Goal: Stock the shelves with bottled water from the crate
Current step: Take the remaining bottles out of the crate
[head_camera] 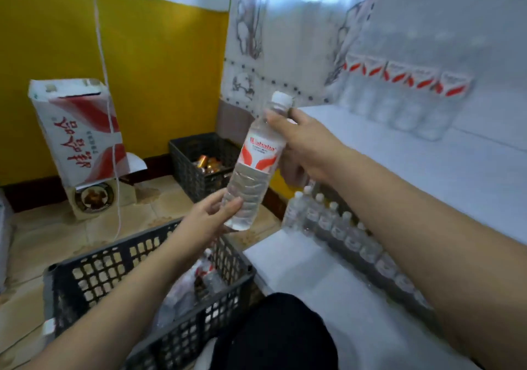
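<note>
Yellow wall [148, 64] far left, white band above; patterned white tiles [285, 42] far right; beige tiled floor [57, 235] below.

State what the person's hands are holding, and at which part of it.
Both hold one water bottle: the right hand grips its neck below the cap, the left hand its base.

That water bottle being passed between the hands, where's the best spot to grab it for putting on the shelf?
Probably the labelled upper body of the bottle, from the right, the shelf side. The bottle tilts with its cap up; the left hand holds the ribbed lower end and the right hand already grips near the neck. The base stays free to set down on the upper shelf.
</note>
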